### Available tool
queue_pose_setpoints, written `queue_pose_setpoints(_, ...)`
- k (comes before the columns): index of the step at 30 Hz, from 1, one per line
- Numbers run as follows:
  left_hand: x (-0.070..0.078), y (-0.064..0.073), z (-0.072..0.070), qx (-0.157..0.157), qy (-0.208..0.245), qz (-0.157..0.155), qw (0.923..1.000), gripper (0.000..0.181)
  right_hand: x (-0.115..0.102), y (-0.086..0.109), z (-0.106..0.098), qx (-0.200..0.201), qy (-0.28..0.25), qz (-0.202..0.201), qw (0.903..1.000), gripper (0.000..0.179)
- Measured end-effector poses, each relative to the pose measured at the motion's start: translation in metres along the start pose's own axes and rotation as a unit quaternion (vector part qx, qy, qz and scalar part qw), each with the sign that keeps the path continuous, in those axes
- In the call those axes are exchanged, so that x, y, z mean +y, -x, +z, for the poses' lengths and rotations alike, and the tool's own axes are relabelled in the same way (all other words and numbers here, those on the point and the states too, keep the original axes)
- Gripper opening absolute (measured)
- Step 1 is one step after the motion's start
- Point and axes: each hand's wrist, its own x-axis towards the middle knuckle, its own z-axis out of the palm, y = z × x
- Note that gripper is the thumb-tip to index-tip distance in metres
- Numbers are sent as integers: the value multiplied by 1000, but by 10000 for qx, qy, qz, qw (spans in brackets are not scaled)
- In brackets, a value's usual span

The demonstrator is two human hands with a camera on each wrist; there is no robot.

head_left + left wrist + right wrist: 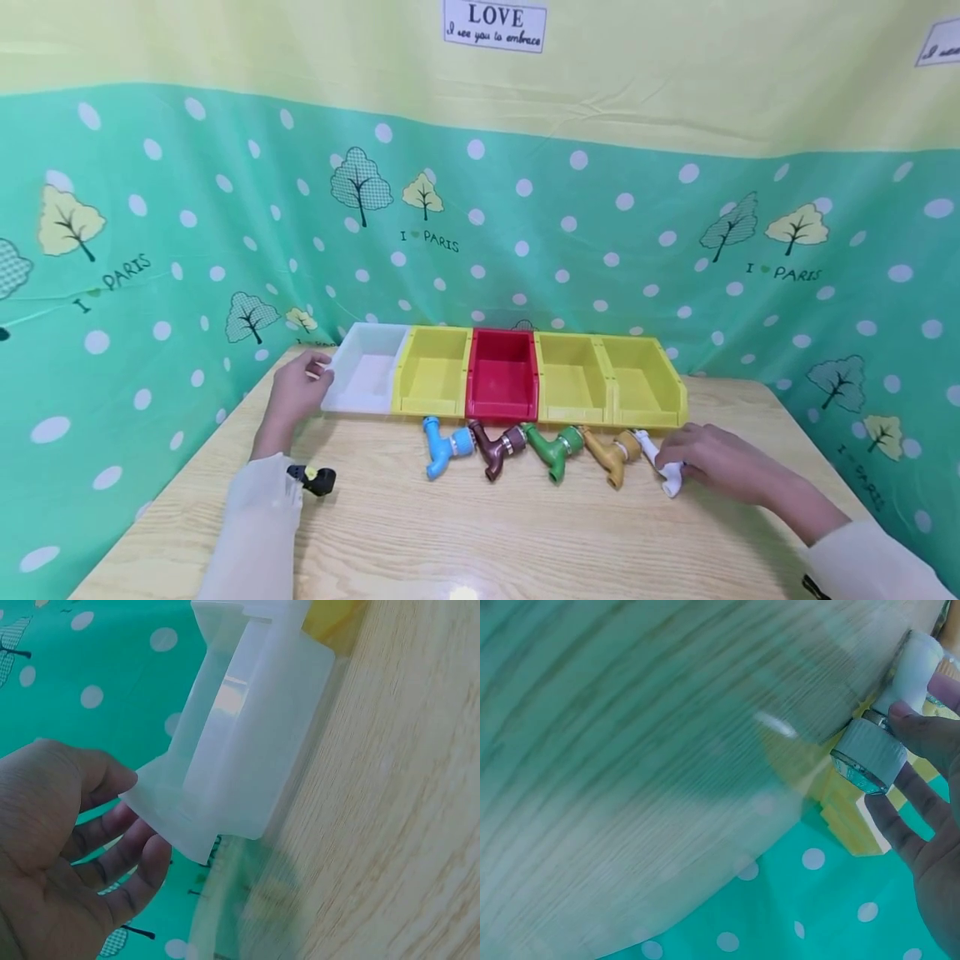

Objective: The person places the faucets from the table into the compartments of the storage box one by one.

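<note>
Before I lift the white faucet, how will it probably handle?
The white faucet seems rigid, with no visible sag. Its ribbed collar should resist slipping, and its branching shape may keep it from rolling far.

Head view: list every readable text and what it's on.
"LOVE" / "I see you to embrace": white panel on the curtain, top centre.
"I see": cut-off panel, top right edge; rest out of frame.
"I PARIS", green heart between: printed on the curtain at left, centre and right, plus a slanted one lower right.
Lower-left print: too small to read fully.
Taps, bins: none legible.
</note>
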Motion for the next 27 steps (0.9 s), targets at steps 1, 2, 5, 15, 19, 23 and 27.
queue_pose_setpoints(1,0,0,0,-14,2,-13,10000,30,-1,0,0,-36,19,6,10000,42)
queue_pose_setpoints(2,0,0,1,-22,0,-25,10000,30,-2,0,0,-79,39,25,10000,41)
queue_pose_setpoints(5,0,1,1,-36,-13,-29,10000,31,-6,0,-1,-196,140,101,9997,39)
queue_pose_setpoints(15,1,1,0,33,-19,101,9999,31,-18,3,-2,-483,438,251,9976,36)
queue_pose_setpoints(19,1,1,1,3,9,60,10000,32,-21,7,-4,-614,458,330,9965,37)
queue_pose_setpoints(23,1,1,2,-1,38,27,10000,31,-25,10,-7,-652,530,315,9960,36)
queue_pose_setpoints(27,1,2,0,-7,22,26,10000,30,-28,8,-14,-544,694,299,9957,41)
